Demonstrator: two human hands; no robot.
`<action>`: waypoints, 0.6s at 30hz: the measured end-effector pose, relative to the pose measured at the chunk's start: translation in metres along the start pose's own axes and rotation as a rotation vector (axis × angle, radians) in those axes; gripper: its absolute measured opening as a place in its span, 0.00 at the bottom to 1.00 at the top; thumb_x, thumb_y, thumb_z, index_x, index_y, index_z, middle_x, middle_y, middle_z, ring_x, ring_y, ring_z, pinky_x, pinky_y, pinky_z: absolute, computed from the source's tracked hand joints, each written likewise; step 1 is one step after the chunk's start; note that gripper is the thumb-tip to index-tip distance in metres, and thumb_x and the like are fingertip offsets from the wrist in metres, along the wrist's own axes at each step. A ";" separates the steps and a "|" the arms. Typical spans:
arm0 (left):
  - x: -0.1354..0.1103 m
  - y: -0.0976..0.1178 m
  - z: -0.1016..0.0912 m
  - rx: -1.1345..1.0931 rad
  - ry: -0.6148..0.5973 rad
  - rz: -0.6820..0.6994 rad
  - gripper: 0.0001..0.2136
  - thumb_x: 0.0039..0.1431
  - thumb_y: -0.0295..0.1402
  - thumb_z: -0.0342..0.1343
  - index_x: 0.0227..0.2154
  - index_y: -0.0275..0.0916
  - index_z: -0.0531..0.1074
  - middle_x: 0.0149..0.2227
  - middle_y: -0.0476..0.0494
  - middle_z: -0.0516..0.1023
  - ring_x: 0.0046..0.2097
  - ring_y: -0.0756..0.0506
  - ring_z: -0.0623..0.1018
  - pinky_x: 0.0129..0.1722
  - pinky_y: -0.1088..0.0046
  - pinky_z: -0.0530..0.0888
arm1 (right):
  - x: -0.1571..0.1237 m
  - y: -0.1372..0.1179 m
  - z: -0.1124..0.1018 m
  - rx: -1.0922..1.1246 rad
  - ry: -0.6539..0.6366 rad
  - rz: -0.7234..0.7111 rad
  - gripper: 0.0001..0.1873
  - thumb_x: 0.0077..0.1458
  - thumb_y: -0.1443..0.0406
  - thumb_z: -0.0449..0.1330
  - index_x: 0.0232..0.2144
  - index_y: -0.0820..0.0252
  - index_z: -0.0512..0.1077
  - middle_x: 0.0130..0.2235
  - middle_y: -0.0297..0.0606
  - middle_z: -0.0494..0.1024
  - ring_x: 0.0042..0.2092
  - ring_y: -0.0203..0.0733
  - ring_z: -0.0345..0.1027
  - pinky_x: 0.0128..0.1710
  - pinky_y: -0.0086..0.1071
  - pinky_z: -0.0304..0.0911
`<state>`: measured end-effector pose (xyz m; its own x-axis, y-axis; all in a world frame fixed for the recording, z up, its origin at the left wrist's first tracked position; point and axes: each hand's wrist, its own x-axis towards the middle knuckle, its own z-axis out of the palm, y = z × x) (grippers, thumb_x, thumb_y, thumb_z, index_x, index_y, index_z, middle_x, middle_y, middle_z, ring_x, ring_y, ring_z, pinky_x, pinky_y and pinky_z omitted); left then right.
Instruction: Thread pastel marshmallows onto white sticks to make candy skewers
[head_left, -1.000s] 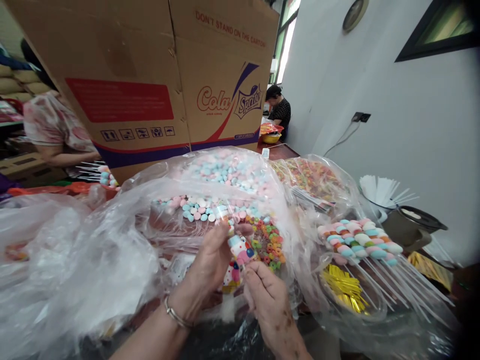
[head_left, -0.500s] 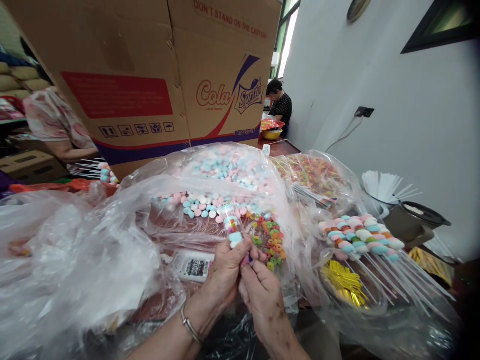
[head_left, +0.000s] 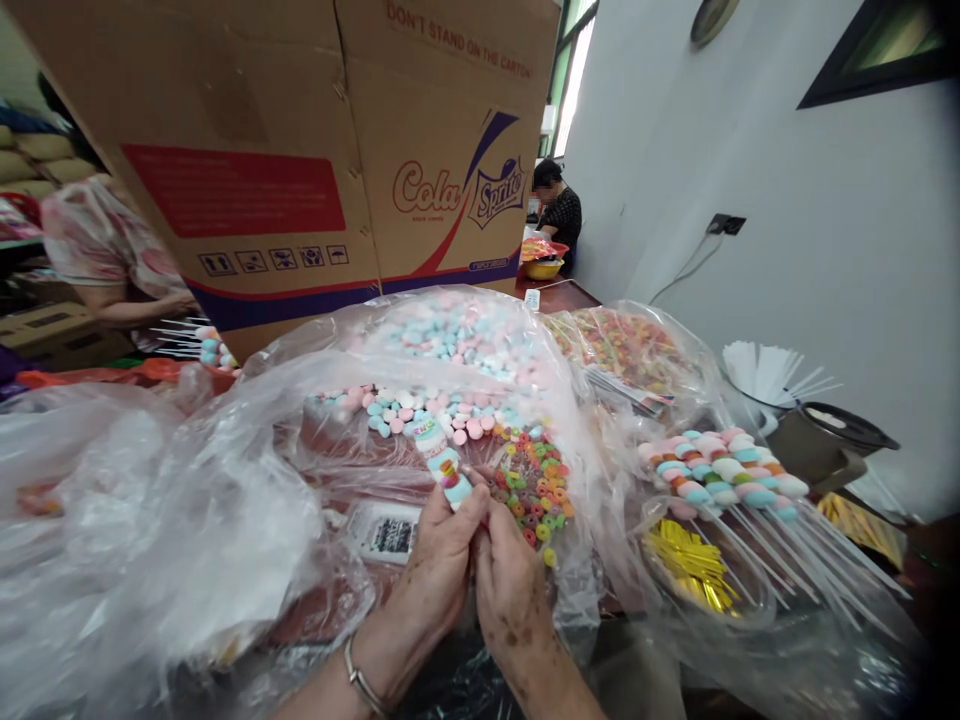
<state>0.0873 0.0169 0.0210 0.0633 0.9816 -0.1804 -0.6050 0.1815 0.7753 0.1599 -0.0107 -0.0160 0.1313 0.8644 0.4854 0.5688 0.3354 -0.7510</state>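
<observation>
My left hand [head_left: 439, 570] and my right hand [head_left: 506, 585] are pressed together low in the middle, both closed round the bottom of a candy skewer [head_left: 442, 460] in a clear wrapper. The skewer's stacked pastel sweets stick up and to the left above my fingers. Just behind the hands lie loose pastel round candies [head_left: 420, 410] and coloured ring candies [head_left: 536, 490] on a clear plastic sheet [head_left: 225, 480]. A silver bracelet [head_left: 360, 685] sits on my left wrist.
Finished candy skewers [head_left: 724, 475] with white sticks lie at the right above gold twist ties [head_left: 686, 565]. A large cardboard carton [head_left: 300, 150] stands behind. White sticks [head_left: 761, 375] fill a cup beside a dark pot [head_left: 825, 445]. One person [head_left: 559, 215] sits far back, another [head_left: 105, 250] at the left.
Both hands drew together and lower on the skewer. The wrapped skewer swung from leaning right to pointing up and left. The patterned wrapper end seen before is now hidden in my hands.
</observation>
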 end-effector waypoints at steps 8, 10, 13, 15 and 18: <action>0.013 0.115 -0.029 0.552 -0.005 0.535 0.14 0.56 0.44 0.62 0.41 0.43 0.79 0.48 0.45 0.78 0.52 0.42 0.73 0.50 0.71 0.69 | 0.037 0.013 -0.053 -0.543 -0.146 -0.611 0.17 0.66 0.71 0.45 0.31 0.61 0.71 0.27 0.38 0.70 0.30 0.41 0.60 0.32 0.34 0.54; 0.010 0.131 -0.024 0.985 -0.300 0.382 0.13 0.57 0.43 0.61 0.41 0.43 0.80 0.44 0.44 0.80 0.47 0.41 0.75 0.46 0.72 0.69 | 0.046 0.007 -0.063 -0.593 -0.202 -0.715 0.17 0.66 0.70 0.45 0.31 0.62 0.72 0.27 0.38 0.70 0.31 0.42 0.59 0.32 0.36 0.52; 0.011 0.128 -0.013 1.149 -0.748 -0.005 0.09 0.59 0.40 0.59 0.34 0.44 0.82 0.34 0.45 0.80 0.38 0.43 0.75 0.40 0.72 0.69 | 0.056 -0.009 -0.069 -0.590 -0.263 -0.841 0.17 0.67 0.69 0.45 0.32 0.63 0.72 0.28 0.39 0.70 0.33 0.44 0.57 0.34 0.38 0.51; 0.017 0.117 -0.011 1.131 -0.831 -0.125 0.09 0.57 0.40 0.59 0.29 0.44 0.82 0.29 0.45 0.80 0.32 0.44 0.75 0.33 0.72 0.70 | 0.059 -0.018 -0.070 -0.583 -0.287 -0.900 0.17 0.67 0.69 0.46 0.32 0.63 0.72 0.28 0.39 0.70 0.33 0.43 0.56 0.34 0.38 0.50; 0.027 0.101 -0.016 0.937 -0.862 -0.362 0.10 0.54 0.42 0.61 0.31 0.43 0.81 0.26 0.45 0.80 0.26 0.45 0.75 0.24 0.74 0.68 | 0.062 -0.022 -0.072 -0.593 -0.313 -0.944 0.15 0.67 0.70 0.47 0.32 0.63 0.72 0.28 0.38 0.69 0.33 0.43 0.56 0.34 0.39 0.50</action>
<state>0.0150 0.0610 0.0851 0.7954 0.5296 -0.2947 0.3050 0.0704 0.9498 0.2139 0.0084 0.0630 -0.7081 0.4466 0.5469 0.6360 0.7399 0.2192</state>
